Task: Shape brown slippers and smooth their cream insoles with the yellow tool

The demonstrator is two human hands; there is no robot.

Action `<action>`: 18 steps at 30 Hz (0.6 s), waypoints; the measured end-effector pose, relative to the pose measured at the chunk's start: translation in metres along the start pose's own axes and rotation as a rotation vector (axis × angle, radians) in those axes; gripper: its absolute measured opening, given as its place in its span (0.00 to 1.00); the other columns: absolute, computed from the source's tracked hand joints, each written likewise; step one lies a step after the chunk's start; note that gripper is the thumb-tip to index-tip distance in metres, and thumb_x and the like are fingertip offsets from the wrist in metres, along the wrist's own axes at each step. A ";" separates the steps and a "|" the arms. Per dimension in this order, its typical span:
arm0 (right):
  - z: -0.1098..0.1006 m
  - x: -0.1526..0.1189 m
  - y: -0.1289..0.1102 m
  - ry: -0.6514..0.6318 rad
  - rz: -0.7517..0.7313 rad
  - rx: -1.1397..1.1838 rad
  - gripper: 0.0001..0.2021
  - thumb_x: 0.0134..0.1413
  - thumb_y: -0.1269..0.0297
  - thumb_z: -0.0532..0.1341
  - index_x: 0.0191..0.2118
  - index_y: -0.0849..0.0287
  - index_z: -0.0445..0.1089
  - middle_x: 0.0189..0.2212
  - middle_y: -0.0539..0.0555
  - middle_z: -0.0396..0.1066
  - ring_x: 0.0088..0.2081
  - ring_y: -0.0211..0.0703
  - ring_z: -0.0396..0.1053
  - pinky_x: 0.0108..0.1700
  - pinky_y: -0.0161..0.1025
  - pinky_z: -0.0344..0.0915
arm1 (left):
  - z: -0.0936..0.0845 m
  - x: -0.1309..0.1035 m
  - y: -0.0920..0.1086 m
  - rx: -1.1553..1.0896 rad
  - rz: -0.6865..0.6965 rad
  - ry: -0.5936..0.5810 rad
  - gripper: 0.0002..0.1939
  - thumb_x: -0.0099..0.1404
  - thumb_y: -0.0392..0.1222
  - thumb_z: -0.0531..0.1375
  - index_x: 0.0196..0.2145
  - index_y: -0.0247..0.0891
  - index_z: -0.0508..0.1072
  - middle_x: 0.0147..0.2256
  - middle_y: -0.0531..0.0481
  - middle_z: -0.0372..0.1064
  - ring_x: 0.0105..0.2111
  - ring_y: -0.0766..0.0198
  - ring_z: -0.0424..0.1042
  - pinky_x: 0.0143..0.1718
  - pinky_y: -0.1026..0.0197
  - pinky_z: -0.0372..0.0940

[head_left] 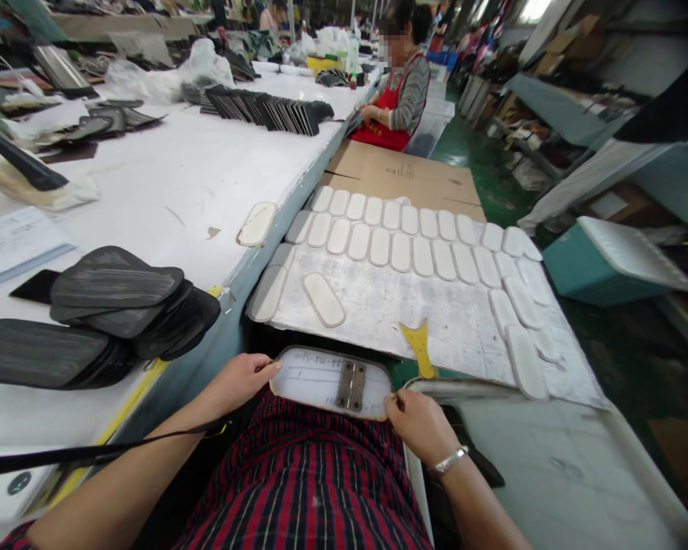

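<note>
A rounded white oval panel [314,380] lies across my lap, with handwritten marks on its face and a brown-edged rim. Fixed to its right half is a metal hinge [351,386]. My left hand [246,382] pinches the left end of the panel between thumb and fingers. At the opposite end, my right hand [424,424], with a silver bracelet at the wrist, is closed on the lower right corner. A yellow forked piece [418,347] rests at the board's near edge, just beyond the panel.
Rows of white oval pieces [401,250] cover the far part of a board [372,309]. On the white table [166,176] to my left lie stacked black oval pieces [114,294] and a single white oval [257,223]. A co-worker [401,92] in a red apron sits farther along.
</note>
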State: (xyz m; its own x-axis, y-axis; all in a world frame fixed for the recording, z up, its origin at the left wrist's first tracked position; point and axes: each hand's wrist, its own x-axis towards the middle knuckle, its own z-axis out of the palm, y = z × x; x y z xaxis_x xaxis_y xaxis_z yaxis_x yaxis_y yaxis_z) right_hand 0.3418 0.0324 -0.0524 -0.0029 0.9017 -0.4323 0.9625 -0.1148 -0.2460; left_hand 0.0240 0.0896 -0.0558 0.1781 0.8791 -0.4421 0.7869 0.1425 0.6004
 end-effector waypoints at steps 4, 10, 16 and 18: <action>0.000 -0.003 0.004 -0.006 0.011 0.073 0.16 0.58 0.59 0.50 0.25 0.60 0.65 0.24 0.56 0.71 0.27 0.42 0.67 0.27 0.36 0.47 | 0.001 -0.001 0.004 0.227 0.074 0.027 0.20 0.63 0.49 0.44 0.21 0.37 0.64 0.21 0.52 0.65 0.25 0.63 0.65 0.26 0.63 0.53; -0.002 -0.011 0.007 -0.043 0.006 0.301 0.14 0.54 0.55 0.55 0.25 0.61 0.66 0.25 0.53 0.70 0.26 0.36 0.64 0.26 0.32 0.49 | 0.004 0.006 -0.002 0.454 0.086 -0.047 0.19 0.64 0.51 0.43 0.29 0.38 0.67 0.29 0.46 0.70 0.32 0.55 0.69 0.32 0.61 0.55; 0.004 -0.007 -0.001 0.065 0.083 0.128 0.16 0.57 0.58 0.53 0.24 0.61 0.68 0.25 0.56 0.71 0.27 0.39 0.65 0.28 0.35 0.48 | 0.009 0.017 -0.019 0.398 0.046 -0.094 0.21 0.63 0.52 0.41 0.32 0.39 0.68 0.32 0.49 0.72 0.37 0.58 0.70 0.36 0.63 0.56; 0.003 -0.006 -0.005 0.069 0.095 0.081 0.17 0.59 0.62 0.49 0.26 0.62 0.69 0.26 0.57 0.72 0.29 0.40 0.67 0.29 0.36 0.50 | 0.012 0.016 -0.021 0.378 0.026 -0.080 0.22 0.63 0.52 0.40 0.30 0.40 0.69 0.31 0.51 0.72 0.36 0.59 0.70 0.36 0.64 0.56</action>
State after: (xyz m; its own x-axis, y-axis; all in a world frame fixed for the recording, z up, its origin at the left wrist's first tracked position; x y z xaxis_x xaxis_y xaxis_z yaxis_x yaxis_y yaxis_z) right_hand 0.3366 0.0259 -0.0510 0.1088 0.9115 -0.3967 0.9323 -0.2320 -0.2776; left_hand 0.0174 0.0951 -0.0831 0.2347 0.8400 -0.4891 0.9412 -0.0706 0.3305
